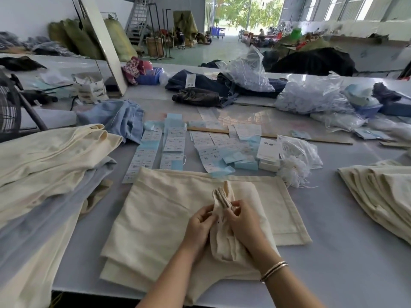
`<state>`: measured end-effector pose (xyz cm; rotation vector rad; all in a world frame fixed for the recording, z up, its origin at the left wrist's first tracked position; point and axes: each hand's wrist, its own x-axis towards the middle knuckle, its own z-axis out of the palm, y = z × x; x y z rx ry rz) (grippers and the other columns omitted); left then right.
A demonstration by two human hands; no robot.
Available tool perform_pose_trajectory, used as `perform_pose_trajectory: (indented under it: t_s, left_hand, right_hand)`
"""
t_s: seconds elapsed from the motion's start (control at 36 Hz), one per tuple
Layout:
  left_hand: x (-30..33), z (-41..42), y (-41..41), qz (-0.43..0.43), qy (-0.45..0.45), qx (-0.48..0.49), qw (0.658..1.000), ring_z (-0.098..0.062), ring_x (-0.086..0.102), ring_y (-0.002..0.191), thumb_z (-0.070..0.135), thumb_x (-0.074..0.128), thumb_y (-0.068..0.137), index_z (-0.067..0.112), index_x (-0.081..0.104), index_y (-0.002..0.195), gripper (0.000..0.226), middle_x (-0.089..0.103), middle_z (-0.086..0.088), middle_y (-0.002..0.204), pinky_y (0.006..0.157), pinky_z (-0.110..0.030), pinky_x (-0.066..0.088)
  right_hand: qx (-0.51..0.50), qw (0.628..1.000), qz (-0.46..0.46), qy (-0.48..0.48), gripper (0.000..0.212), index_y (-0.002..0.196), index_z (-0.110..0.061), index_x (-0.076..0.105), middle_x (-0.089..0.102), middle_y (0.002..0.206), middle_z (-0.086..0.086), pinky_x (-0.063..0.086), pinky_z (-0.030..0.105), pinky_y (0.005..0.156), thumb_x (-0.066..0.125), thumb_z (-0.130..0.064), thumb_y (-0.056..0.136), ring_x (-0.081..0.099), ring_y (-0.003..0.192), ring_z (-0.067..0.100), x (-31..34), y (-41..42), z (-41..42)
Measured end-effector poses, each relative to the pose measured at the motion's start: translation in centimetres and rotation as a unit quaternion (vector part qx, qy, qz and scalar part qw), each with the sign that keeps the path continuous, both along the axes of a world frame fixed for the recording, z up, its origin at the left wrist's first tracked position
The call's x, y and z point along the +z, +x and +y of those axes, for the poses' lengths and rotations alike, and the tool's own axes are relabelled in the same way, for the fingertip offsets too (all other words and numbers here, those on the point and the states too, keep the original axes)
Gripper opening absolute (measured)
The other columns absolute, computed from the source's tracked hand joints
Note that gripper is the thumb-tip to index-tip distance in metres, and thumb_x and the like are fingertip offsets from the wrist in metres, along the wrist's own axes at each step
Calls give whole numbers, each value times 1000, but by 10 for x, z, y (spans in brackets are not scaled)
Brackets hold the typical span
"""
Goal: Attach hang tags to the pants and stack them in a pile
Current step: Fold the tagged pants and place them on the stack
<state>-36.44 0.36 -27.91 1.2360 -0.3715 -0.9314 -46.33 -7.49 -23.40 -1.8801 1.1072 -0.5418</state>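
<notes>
Judging from the worktop (333, 252), I put the task midway: cream pants piled at nine o'clock (44, 163), another pile at three o'clock (382, 196). Open room lies only along the near edge. Current pants (166, 214) lie centre; both left hand (200, 221) and right hand (242, 221) pinch a bunched fold. Hang tags (173, 141) wait at twelve o'clock.

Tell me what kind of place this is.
Probably a garment factory's finishing area: rows of paper hang tags on a long work table, stacks of cream pants, and bagged goods in a warehouse-like hall.
</notes>
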Motion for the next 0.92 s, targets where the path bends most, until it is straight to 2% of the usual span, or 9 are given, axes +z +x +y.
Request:
perform_pose_trajectory:
  t_s: [0.14,0.22,0.31,0.36,0.47,0.58,0.69,0.81,0.92]
  left_hand:
    - [3,1,3,78,-17,-20,997,-40,63,104,-1,53,91,1,65,112,25,65,-28,111,95,-48,51]
    - [5,3,4,127,-52,-43,990,-32,68,93,-2,54,88,1,65,112,27,68,-24,106,79,-38,57]
    - [7,4,4,137,-63,-48,987,-31,68,91,1,59,83,0,61,116,33,69,-22,105,77,-36,58]
    - [8,5,3,130,-64,-56,988,-32,68,93,3,60,84,0,60,118,34,68,-23,108,77,-37,58]
    - [9,6,1,102,-50,-37,993,-31,67,90,-1,53,92,2,60,114,23,70,-21,100,83,-40,55]
    - [11,3,0,89,-35,-31,995,-30,64,82,-4,50,93,0,59,105,16,67,-21,93,80,-40,52]
    - [11,4,0,83,-40,-53,994,-33,66,90,6,53,94,0,58,107,15,69,-23,99,84,-43,52]
    - [10,5,1,24,-11,-91,996,-34,67,96,25,72,83,3,63,107,34,70,-21,105,90,-48,51]
    - [10,4,-1,-4,18,-77,997,-31,66,91,24,72,81,5,68,99,27,71,-20,101,89,-48,50]
  right_hand:
    - [-23,980,-142,138,22,84,-13,70,71,76,9,53,34,63,50,-11,94,65,71,18,-5,-21,-10]
    - [-16,945,-235,228,24,84,-11,71,71,77,12,54,29,57,50,-7,94,67,67,19,-4,-27,-11]
    - [0,971,-171,164,20,107,-22,65,71,90,8,57,35,71,64,-29,89,69,81,19,-8,-20,-10]
    - [26,988,-116,101,39,112,-28,58,68,91,-4,53,20,65,71,-44,79,67,80,4,-7,-13,-5]
    - [43,997,-55,11,23,107,-28,60,66,85,-11,45,12,65,67,-30,85,62,80,4,-7,-10,-6]
    - [40,979,-152,130,17,99,-23,68,72,86,2,53,32,76,61,-11,88,65,82,16,-9,-23,-13]
    - [43,985,-124,109,21,106,-27,63,66,86,1,49,14,57,67,-19,87,62,66,-2,-9,-18,-8]
    - [18,989,-106,102,32,111,-27,59,66,87,3,51,17,56,72,-32,82,65,69,6,-10,-9,-5]
    - [-22,990,-93,108,28,90,-20,63,69,75,0,47,14,52,67,-46,83,65,66,8,-7,-5,-6]
